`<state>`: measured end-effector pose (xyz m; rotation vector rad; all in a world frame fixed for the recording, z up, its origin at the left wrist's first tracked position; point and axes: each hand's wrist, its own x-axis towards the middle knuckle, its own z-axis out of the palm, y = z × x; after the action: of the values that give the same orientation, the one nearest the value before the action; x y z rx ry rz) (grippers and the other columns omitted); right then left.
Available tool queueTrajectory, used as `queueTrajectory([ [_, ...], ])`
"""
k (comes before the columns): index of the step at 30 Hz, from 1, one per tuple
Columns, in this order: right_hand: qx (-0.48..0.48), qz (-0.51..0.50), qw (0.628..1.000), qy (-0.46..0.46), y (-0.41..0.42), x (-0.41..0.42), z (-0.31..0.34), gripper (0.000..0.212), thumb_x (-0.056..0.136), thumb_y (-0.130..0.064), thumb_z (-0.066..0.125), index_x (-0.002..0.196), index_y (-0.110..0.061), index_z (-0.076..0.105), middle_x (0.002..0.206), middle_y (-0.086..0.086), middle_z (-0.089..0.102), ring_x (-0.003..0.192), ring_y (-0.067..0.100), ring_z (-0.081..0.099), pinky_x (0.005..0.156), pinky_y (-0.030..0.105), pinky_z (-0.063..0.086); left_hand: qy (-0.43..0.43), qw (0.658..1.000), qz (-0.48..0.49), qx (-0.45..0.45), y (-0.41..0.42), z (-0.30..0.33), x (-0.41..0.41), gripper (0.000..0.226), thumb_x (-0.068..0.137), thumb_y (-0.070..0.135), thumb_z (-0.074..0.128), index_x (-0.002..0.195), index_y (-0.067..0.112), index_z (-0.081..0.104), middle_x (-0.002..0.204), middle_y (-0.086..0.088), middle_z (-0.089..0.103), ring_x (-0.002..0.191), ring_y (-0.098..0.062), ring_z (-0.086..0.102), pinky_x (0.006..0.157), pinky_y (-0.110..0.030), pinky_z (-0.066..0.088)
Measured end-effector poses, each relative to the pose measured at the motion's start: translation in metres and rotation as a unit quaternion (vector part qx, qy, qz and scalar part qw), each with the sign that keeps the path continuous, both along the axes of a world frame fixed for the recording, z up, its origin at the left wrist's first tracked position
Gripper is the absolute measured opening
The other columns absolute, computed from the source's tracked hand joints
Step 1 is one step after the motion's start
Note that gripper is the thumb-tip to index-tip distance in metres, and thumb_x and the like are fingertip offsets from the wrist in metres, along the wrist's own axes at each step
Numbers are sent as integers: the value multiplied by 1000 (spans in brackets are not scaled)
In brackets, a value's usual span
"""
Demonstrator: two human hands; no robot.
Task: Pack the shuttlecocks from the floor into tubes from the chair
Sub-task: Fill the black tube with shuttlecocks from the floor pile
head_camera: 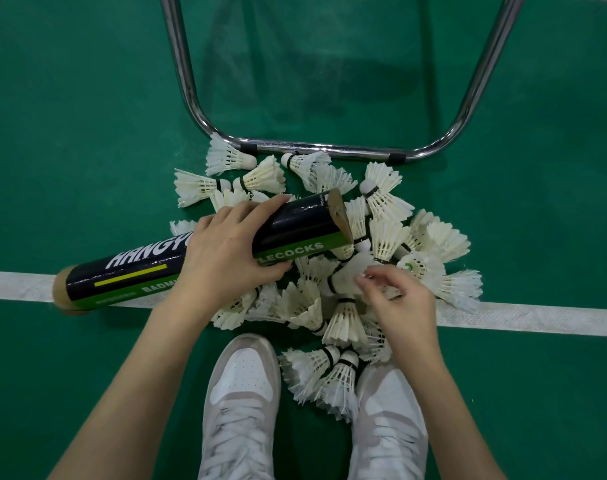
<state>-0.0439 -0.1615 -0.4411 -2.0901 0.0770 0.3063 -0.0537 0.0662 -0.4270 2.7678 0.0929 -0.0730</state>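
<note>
A heap of several white feather shuttlecocks [381, 233] lies on the green floor in front of my feet. My left hand [226, 251] grips a black and green cardboard tube [305, 220] round its middle. The tube lies nearly level above the heap, its open end [340, 216] pointing right. My right hand [395, 299] reaches into the heap just below that end, and its fingertips pinch the feathers of one shuttlecock [347, 275].
The chrome frame of a chair [326, 148] rests on the floor just beyond the heap. A white court line [537, 317] crosses the floor under the pile. My two white shoes [243, 393] stand at the near edge.
</note>
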Motion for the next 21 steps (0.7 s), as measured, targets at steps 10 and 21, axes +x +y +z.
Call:
queueTrajectory([
  [10,103,-140,983,-54,-10,14,28,10,85,-25,66,82,-33,61,88,-4,68,93,15,64,85,30,50,29,999,-20,-14,-1,9,-5,81,69,55,66,140,43,30,122,6,53,110,-20,48,92,-37,32],
  [21,214,-77,974,-4,11,8,46,5,86,-17,61,88,-21,60,69,-15,66,68,-4,61,64,9,47,-36,998,-51,14,-13,2,-12,82,62,41,79,136,35,43,117,1,59,104,-26,54,90,-42,37],
])
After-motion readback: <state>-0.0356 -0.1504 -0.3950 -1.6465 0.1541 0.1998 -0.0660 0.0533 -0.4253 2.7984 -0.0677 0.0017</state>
